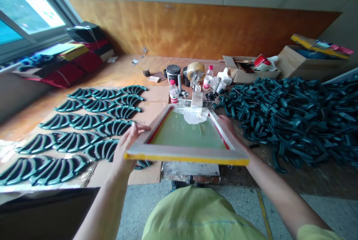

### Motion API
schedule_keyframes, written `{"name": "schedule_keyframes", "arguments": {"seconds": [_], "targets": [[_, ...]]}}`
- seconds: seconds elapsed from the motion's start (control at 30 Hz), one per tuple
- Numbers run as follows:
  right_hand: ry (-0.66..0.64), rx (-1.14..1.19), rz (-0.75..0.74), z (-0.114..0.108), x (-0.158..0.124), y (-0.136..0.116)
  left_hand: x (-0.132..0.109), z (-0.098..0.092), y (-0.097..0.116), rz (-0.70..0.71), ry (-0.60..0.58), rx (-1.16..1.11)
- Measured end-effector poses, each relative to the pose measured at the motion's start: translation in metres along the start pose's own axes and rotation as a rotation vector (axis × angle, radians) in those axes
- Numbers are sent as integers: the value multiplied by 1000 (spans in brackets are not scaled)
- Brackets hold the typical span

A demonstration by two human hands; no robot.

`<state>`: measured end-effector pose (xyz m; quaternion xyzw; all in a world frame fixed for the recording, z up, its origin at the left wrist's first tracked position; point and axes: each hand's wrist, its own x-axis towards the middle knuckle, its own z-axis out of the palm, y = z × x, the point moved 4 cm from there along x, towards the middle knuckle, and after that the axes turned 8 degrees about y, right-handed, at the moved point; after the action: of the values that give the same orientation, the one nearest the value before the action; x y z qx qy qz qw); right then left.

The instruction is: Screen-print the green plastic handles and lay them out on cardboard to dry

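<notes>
A wooden screen-printing frame [188, 153] with green mesh and white ink near its far end is tilted up, hinged at the back. My left hand [127, 146] grips its left side rail, fingers curled over the wood. My right hand [229, 128] holds the right rail, mostly hidden behind it. Below the raised frame a metal printing base [191, 169] shows. One dark green curved piece [142, 164] peeks out under the frame's near left corner.
Rows of dark green curved pieces [84, 128] lie on cardboard at the left. A big heap of the same pieces [293, 117] fills the right. Ink cans [173, 72], bottles [207, 78], tape and cardboard boxes [299, 62] stand behind the frame.
</notes>
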<state>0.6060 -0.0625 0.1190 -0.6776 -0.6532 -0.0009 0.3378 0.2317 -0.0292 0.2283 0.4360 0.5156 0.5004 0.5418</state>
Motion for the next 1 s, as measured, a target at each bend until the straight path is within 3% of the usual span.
{"name": "schedule_keyframes", "arguments": {"seconds": [0.07,0.17,0.27,0.33,0.47,0.63,0.77,0.9,1.0], "targets": [[87,-24,52,-16,19,4,-18,-16,-42,-203,-71,133],[101,-75,-36,-11,51,-22,-30,-28,-106,-334,-128,243],[-48,-209,-139,14,75,-58,-25,-30,-153,-322,-121,279],[-185,-292,-108,31,82,-69,-21,-30,-170,-321,-129,277],[-322,-335,-71,46,65,-73,-17,-33,-179,-343,-151,288],[-376,-203,-360,31,15,-82,-18,-37,-180,-351,-142,323],[-481,-98,-462,15,11,-82,-19,-35,-180,-365,-151,300],[-346,-151,-359,23,24,-81,-21,-32,-172,-377,-132,272],[-235,-175,-400,32,4,-84,-24,-30,-166,-391,-120,254]]}}
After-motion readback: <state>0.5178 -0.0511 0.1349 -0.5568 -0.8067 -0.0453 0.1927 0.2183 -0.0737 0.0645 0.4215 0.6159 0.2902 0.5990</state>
